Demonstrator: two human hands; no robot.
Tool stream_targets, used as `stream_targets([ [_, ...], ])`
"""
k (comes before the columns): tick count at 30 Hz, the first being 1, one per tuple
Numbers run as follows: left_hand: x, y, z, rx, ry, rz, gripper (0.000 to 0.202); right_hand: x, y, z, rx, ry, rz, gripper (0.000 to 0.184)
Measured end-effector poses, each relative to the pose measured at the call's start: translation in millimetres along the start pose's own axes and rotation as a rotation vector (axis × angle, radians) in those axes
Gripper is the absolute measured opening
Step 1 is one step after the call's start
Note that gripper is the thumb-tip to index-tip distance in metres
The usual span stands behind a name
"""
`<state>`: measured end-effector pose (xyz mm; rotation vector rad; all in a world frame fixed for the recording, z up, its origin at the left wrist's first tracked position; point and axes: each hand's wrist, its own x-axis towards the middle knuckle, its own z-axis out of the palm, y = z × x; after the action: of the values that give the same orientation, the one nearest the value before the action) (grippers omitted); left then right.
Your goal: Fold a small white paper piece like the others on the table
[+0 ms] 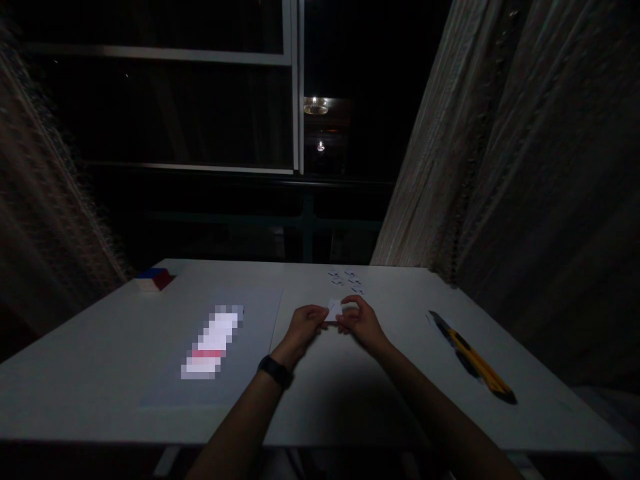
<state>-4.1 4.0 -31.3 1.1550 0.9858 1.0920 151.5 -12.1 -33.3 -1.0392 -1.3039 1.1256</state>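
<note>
Small white paper piece [334, 311] is between my two hands, over the table [425, 293]. Left hand [303, 327]: thumb and fingers pinched on its left edge. Right hand [367, 327]: thumb at the lower right corner, fingers curled under, index arched well off the thumb; can't tell if its tip touches. Light, even pressure suits something this thin; thumbs best near the edges. Small marked pieces [351, 274] lie just beyond my fingertips, utility knife [473, 359] well to their right.
</note>
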Motion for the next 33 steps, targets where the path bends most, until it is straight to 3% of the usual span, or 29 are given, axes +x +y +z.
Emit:
stream_targets([
  [5,2.2,-1.2,-2.4,0.047,0.09,0.055,0.032,0.4,0.3,-4.8,-0.157,-0.126,-0.088,0.036],
  [9,0.7,2.1,-1.4,0.047,0.113,0.055,0.03,0.9,-6.1,-13.1,-0.459,-0.043,-0.28,0.041],
  [11,-1.2,4.1,-0.5,0.026,0.08,0.036,0.029,0.8,-9.5,-16.2,-0.506,-0.043,-0.322,0.04],
  [17,-5.7,7.2,2.1,0.017,-0.035,-0.006,0.028,2.0,-5.8,-16.4,-0.357,-0.246,-0.286,0.018],
  [23,-7.1,7.8,2.9,-0.16,-0.031,-0.082,0.032,6.2,4.5,-15.1,-0.262,-0.13,-0.256,0.011],
  [28,-6.2,5.9,0.5,-0.25,-0.004,-0.121,0.023,3.4,-1.3,-11.6,-0.282,-0.139,-0.323,0.014],
  [33,-6.5,9.0,-0.1,-0.299,-0.017,-0.154,0.022,2.0,-7.8,-9.7,-0.276,-0.102,-0.289,0.009],
])
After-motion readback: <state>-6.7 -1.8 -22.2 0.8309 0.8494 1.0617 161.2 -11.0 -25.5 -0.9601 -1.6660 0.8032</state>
